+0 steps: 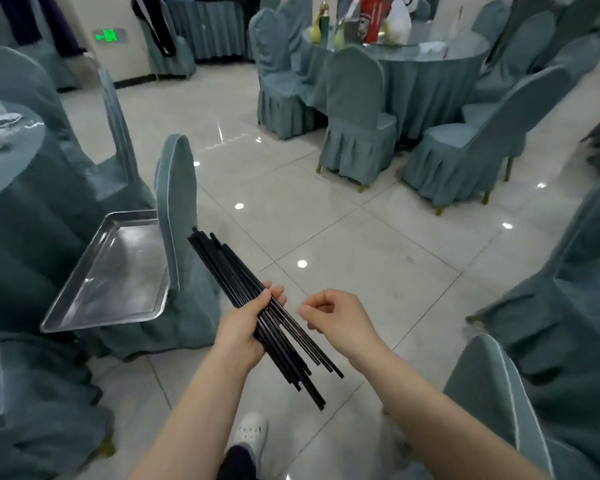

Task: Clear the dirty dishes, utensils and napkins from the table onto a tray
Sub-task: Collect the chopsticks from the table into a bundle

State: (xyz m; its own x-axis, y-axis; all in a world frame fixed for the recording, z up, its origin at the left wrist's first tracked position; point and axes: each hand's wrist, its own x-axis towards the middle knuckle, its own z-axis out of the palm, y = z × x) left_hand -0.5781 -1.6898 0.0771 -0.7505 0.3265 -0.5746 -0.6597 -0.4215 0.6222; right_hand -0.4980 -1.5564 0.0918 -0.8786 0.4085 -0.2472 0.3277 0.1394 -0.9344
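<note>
Head view: chopsticks gripped in left hand, right hand loosely curled, holding nothing, beside bare tray; loading not begun.

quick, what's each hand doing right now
left hand: grips the bundle of black chopsticks
right hand: holds nothing, fingers loosely curled

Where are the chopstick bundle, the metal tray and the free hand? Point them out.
chopsticks [222, 261]: head view, upper part of the black bundle.
tray [118, 271]: head view, bare floor of the pan.
right hand [340, 315]: head view, back of the hand.
</note>
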